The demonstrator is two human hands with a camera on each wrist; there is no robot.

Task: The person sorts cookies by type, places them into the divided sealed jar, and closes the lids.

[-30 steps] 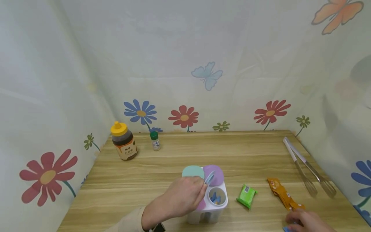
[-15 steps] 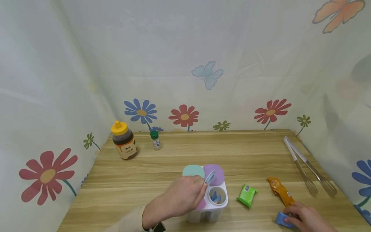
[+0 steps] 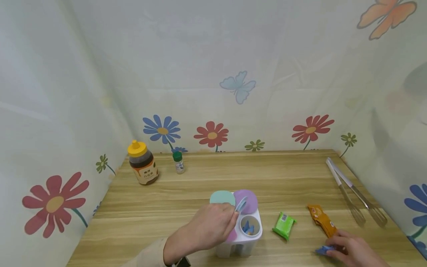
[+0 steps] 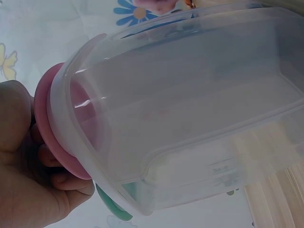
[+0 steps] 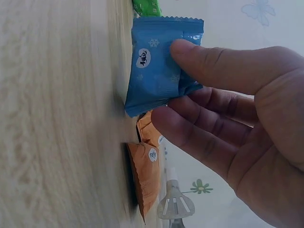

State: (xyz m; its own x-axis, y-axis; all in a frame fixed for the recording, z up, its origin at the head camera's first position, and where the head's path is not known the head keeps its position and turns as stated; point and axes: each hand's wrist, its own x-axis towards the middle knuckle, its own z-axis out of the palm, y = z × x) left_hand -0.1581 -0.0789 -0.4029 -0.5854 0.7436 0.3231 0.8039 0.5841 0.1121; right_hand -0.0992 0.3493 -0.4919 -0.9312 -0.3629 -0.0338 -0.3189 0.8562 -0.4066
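Pinching a blue packet point(image 5: 154, 61) between thumb and fingers of the right hand point(image 3: 355, 249), over the near part of the table point(image 3: 253, 172), between white box point(image 3: 245, 240) and right edge. Gripping an apparent pale blue handle point(image 3: 241, 204) atop that box with the curled fingers of the left hand point(image 3: 211, 224). Probably best done with a light but sure hold on the wrapper: lift straight up, clear of the orange packets point(image 3: 323, 219) just beyond, before any swing toward the green packet point(image 3: 284, 225). Worth bracing the box firmly against tipping.
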